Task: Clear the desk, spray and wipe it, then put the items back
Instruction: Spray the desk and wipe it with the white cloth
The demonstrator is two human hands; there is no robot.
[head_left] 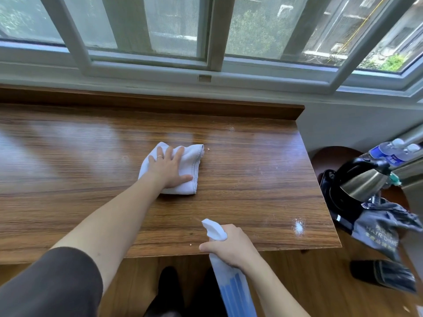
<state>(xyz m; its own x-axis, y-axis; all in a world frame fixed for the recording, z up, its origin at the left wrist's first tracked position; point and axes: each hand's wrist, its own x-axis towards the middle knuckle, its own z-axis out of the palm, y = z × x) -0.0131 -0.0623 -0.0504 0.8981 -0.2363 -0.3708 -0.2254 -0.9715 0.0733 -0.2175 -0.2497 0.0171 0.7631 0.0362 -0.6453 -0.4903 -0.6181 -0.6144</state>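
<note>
A folded white cloth point(186, 165) lies near the middle of the wooden desk point(68, 179). My left hand point(168, 167) presses flat on it with fingers spread. My right hand point(231, 245) grips the neck of a white and blue spray bottle point(231, 287) at the desk's front edge, nozzle pointing up and left over the desk. A patch of white spray foam point(298, 226) sits near the desk's front right corner.
To the right of the desk, a round stool point(329, 154) carries a steel kettle point(361, 181), water bottles point(386, 152) and a grey hair-dryer bag point(380, 227). A dark object point(384, 274) lies on the floor. A window runs behind the desk's raised back ledge point(160, 104).
</note>
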